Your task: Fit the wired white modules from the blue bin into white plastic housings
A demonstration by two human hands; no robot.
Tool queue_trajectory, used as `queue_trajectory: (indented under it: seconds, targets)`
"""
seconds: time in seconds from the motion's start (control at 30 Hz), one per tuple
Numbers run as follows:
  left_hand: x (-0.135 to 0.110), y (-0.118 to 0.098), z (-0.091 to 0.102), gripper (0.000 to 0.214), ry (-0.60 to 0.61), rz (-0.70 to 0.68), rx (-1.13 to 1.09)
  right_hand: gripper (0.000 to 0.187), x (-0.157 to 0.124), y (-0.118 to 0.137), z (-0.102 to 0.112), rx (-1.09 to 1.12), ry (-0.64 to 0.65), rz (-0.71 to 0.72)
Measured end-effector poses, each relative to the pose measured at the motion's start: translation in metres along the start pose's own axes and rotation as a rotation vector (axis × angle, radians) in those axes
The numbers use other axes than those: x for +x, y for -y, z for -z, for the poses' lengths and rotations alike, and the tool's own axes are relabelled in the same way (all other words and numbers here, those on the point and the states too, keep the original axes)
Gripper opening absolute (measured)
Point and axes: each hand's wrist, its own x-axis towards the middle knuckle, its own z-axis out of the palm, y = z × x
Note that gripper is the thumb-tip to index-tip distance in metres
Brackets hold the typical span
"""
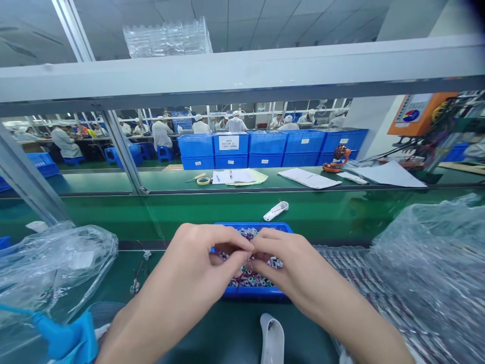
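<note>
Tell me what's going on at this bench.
A person's left hand and right hand meet, fingertips together, over a blue tray heaped with small parts; whatever they pinch is hidden. Clear plastic bags lie on the green bench to the left and right. Further off, workers in white stand beyond stacked blue crates.

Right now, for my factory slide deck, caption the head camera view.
Left hand and right hand meet over small parts in a blue tray.

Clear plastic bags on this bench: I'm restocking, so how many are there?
2. One bag lies left of the left hand, and the other bag lies right of the right hand. Others could be hidden beneath them.
</note>
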Motion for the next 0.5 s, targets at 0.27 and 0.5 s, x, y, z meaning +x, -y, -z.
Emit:
queue_trajectory:
  seconds: [0.27, 0.5]
  targets:
    - [-0.033, 0.041, -0.052, 0.06, 0.499, 0.362, 0.26, 0.016, -0.024, -0.04, 0.046, 0.124, -0.388, -0.204]
    - [-0.032, 0.089, -0.136, 0.084, 0.753, 0.446, 0.262, 0.024, -0.029, -0.033, 0.049, 0.285, -0.546, -0.244]
